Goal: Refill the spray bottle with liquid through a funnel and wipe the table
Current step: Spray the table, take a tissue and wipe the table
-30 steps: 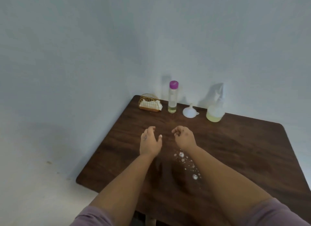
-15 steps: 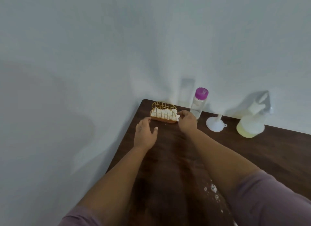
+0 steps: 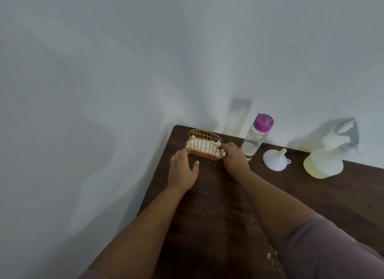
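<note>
1. Writing cannot be read on any bottle or holder.
2. Spray bottle (image 3: 323,162) is translucent white, with yellowish liquid low inside, at the tabletop's (image 3: 311,195) far right; white funnel (image 3: 274,160) lies just beside it.
3. Right hand (image 3: 234,160) has its grip pinched on a white napkin (image 3: 223,152) in the wire holder (image 3: 204,142).
4. Left hand (image 3: 182,170), grip apart, touches the holder's end.
5. Droplets (image 3: 269,256) dot the near tabletop.

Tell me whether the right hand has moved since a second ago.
Yes. The right hand went from mid-table, near the spilled droplets, to the napkin holder, now pinching a napkin.
</note>
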Motion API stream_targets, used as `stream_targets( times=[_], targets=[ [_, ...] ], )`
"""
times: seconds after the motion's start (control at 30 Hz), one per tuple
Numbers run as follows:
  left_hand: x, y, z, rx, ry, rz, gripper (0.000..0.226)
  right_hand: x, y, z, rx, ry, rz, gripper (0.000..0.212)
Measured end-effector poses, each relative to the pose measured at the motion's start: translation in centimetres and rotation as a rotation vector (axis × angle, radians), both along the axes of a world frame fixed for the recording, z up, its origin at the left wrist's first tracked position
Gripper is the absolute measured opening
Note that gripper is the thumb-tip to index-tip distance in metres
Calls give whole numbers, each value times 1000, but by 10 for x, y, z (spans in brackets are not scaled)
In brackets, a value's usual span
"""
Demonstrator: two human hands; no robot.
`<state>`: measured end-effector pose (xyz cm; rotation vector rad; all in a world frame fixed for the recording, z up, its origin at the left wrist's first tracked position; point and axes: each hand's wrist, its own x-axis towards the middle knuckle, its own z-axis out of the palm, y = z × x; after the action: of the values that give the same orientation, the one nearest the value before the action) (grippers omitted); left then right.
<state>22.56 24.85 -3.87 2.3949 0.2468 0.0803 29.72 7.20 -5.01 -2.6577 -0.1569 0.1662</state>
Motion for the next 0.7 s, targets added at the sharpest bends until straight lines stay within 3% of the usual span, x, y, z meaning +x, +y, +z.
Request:
stream_targets(
  times=[0.23,0.43,0.57,0.7],
  targets=[
    [7,0,-5,-17,-8,-7,47,7,0,1,-92,-15,72,23],
    [12,0,-1,-19,-14,-2,48,7,2,7,106,-193,-20,4],
    [18,-2,6,-39,-30,9,46,14,8,16,207,-248,-80,10],
    [24,-3,7,-18,-75,1,43,24,8,19,129,-223,-54,22]
  ],
)
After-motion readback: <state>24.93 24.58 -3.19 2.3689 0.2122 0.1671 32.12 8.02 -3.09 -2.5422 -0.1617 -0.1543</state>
